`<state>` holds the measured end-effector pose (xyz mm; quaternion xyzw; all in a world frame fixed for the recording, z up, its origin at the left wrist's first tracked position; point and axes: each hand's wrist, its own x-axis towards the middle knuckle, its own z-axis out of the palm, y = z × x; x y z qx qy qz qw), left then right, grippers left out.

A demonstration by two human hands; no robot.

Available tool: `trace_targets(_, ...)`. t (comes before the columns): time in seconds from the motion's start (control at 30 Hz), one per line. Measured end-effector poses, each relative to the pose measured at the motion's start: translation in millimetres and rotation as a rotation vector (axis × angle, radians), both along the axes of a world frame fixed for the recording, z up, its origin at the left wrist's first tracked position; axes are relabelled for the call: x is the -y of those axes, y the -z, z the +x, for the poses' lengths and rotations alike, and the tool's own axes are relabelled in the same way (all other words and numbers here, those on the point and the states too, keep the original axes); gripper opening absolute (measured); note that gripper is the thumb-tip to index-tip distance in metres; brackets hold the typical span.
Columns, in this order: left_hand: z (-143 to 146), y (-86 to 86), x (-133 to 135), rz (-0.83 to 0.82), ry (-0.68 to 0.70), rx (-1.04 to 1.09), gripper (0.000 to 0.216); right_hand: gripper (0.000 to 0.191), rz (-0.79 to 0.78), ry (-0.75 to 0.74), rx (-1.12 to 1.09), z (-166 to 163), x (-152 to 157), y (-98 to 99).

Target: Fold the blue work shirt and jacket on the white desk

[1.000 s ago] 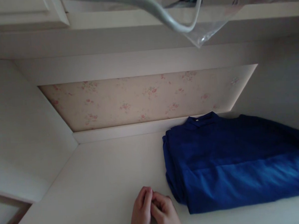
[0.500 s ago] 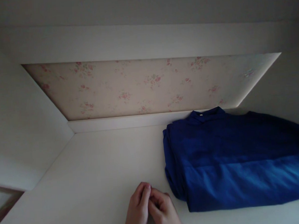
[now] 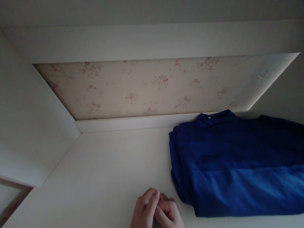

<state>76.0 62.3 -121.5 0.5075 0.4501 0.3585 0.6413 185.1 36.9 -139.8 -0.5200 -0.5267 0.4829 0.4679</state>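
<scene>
View has drifted slightly since half a second back: the folded blue shirt (image 3: 243, 167) and floral back panel (image 3: 166, 86) sit a little further right in frame, hands barely changed, still clasped low centre.

Left hand (image 3: 143, 214) and right hand (image 3: 170, 216) are pressed together at the bottom edge, fingers curled and overlapping, left fingers (image 3: 151, 200) lying over the right knuckles. Both closed on each other; cannot tell if anything small is pinched between them, nothing visible. Wrists cut off by the frame.

Both hands rest over the white shelf board (image 3: 106, 170), near its front. Nearest thing is the blue shirt, just beside the right hand on its right, not touching. Shirt lies flat on the shelf, folded, collar (image 3: 214, 116) toward the back, touching the low white ledge (image 3: 127, 123) along the rear. Its right part runs out toward the frame edge; folded left edge shows stacked layers.

Behind: cream panel with small pink flower print. White side wall (image 3: 28, 134) on the left, white board overhead (image 3: 148, 39). 1 garment only in view. Lighting dim.
</scene>
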Motion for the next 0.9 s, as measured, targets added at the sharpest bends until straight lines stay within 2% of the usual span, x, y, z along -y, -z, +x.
trace_targets(0.07,-0.1,0.6,0.8,-0.008,-0.011,-0.023,0.047,0.065,-0.001,-0.006,0.023,-1.1,0.1,2.1)
trace_targets(0.13,0.3,3.0,0.9,0.004,-0.034,-0.054,0.049,0.067,-0.010,-0.088,0.027,-1.0,-1.5,3.0)
trace_targets(0.23,0.9,3.7,1.0,0.012,-0.042,-0.079,0.049,0.062,-0.021,-0.143,0.008,1.3,-3.7,0.3)
trace_targets(0.47,1.6,-6.8,1.2,0.017,-0.090,-0.118,0.042,0.045,-0.029,-0.186,0.014,5.5,-3.8,-6.3)
trace_targets(0.67,3.2,-6.7,0.4,-0.012,-0.079,-0.142,0.050,0.045,-0.066,-0.231,0.055,6.3,-5.8,-7.6)
trace_targets(0.9,1.0,-1.7,-0.1,-0.025,-0.082,-0.146,0.049,0.045,-0.122,-0.239,0.077,5.5,-6.0,-9.7)
